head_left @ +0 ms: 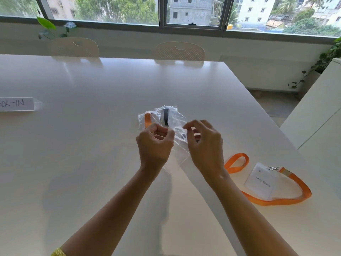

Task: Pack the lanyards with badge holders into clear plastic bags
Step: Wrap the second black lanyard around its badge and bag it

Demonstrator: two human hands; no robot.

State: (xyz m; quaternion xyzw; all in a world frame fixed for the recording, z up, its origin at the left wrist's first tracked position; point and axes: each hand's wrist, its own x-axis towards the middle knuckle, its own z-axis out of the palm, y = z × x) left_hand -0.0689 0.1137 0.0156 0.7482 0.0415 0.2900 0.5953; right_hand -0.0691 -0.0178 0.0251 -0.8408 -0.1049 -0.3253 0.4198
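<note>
Above the white table, my left hand and my right hand both pinch an empty clear plastic bag that hangs between them. Behind the hands lie two filled bags: one with an orange lanyard, one with a dark lanyard. To the right, an orange lanyard lies loose on the table, clipped to a white badge holder with a printed name.
A white sign with handwritten letters stands at the table's left edge. Two cream chairs are pushed in at the far side below the window. A white cabinet stands to the right, beside a trailing plant.
</note>
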